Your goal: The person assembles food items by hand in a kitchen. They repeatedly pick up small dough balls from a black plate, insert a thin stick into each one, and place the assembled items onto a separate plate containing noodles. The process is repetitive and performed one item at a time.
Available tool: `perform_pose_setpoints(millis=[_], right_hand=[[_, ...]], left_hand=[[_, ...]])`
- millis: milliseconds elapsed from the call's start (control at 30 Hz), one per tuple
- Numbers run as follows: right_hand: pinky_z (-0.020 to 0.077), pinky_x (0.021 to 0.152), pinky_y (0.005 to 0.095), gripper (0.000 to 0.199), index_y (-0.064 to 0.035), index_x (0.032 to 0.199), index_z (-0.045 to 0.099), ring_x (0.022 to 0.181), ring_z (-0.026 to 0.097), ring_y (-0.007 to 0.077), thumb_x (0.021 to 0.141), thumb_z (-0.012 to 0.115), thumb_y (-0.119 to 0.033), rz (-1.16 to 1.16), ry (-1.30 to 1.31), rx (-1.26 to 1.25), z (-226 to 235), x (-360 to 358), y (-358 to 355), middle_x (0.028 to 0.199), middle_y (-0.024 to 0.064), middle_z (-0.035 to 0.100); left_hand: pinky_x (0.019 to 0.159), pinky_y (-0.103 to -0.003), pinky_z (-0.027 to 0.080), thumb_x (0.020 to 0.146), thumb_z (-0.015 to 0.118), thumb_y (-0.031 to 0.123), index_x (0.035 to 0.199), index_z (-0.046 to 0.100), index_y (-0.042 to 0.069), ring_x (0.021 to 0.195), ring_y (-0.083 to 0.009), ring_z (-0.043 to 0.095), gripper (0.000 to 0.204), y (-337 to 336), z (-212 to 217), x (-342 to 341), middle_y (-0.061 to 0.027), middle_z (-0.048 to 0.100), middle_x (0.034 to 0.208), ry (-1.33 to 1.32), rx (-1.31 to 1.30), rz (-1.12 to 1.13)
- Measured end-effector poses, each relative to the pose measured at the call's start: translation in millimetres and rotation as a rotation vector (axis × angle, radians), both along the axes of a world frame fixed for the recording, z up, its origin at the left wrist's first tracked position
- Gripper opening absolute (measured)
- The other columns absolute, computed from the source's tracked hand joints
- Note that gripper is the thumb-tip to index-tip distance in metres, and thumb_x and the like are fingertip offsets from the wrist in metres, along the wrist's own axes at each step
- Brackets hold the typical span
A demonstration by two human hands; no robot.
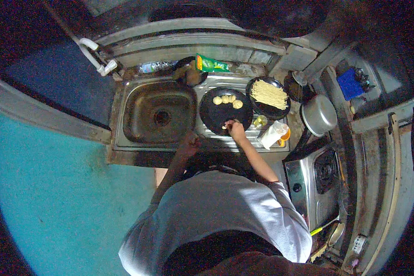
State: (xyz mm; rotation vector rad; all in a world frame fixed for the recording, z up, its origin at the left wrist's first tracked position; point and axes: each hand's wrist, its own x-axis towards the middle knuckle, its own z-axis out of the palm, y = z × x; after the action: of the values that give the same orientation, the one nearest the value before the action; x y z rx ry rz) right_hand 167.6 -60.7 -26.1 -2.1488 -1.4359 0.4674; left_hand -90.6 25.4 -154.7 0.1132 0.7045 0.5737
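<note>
My right hand (235, 130) is over the near part of a round black plate (214, 115), its fingers closed in a pinch. At the fingertips shows a small pale piece (224, 127), which looks like dough. Several pale, round dough balls (225, 99) sit along the far side of the same plate. At the sink's front edge, in shadow, my left hand (188, 143) looks curled closed; whatever it may hold is hidden. Just right of the plate stands a small clear cup (260, 121) with something yellowish in it.
A second black plate (258, 108) bears pale noodle-like strips. Nearby are a white bag (272, 135), an orange container (286, 134) and a metal pot (319, 115). The steel sink (138, 112) lies left; a green packet (214, 64) is behind. A gas stove (303, 179) stands right.
</note>
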Motion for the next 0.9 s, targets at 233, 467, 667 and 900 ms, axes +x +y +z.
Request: perform_pose_setpoints(millis=[233,467,667,900], right_hand=[[0.05,0.077,0.041,0.016,-0.0037,0.088,0.065,0.088,0.062,0.0366,0.073,0.068,-0.009,-0.09,0.034,-0.049,4.1,13.3,-13.0,0.094,0.0213,0.064],[0.0493,0.074,0.0412,0.016,-0.0021,0.084,0.064,0.082,0.061,0.0365,0.075,0.069,-0.013,-0.07,-0.189,0.081,-3.1,11.8,-25.1,0.084,0.0194,0.063],[0.0494,0.075,0.0298,0.036,-0.0027,0.108,0.062,0.083,0.062,0.0192,0.074,0.072,-0.007,0.006,0.508,0.387,51.4,-35.5,-20.2,0.088,0.0106,0.064],[0.0492,0.064,0.0249,0.027,-0.0058,0.1,0.069,0.071,0.061,0.0119,0.074,0.074,-0.009,0.194,0.335,0.366,102.1,-56.6,-23.3,0.084,0.0068,0.067]], left_hand=[[0.068,-0.038,0.051,0.086,0.06,0.022,0.091,0.053,0.01,0.075,-0.022,0.057,0.015,0.3,14.6,-5.6,-0.0065,0.056,0.084,-0.082,-0.138,0.029],[0.082,-0.033,0.05,0.087,0.062,0.019,0.116,0.051,0.005,0.085,-0.0236,0.059,0.035,-8.2,64.8,15.4,-0.009,0.057,0.101,0.006,0.422,-0.035],[0.085,-0.03,0.048,0.087,0.062,0.019,0.12,0.051,0.005,0.095,-0.0216,0.058,0.037,-9.5,122.0,35.1,-0.0102,0.056,0.111,0.115,0.437,-0.301],[0.083,-0.031,0.049,0.084,0.066,0.024,0.114,0.056,0.004,0.098,-0.0175,0.057,0.037,-6.1,127.8,38.9,-0.0101,0.058,0.109,0.417,1.756,-0.346]])
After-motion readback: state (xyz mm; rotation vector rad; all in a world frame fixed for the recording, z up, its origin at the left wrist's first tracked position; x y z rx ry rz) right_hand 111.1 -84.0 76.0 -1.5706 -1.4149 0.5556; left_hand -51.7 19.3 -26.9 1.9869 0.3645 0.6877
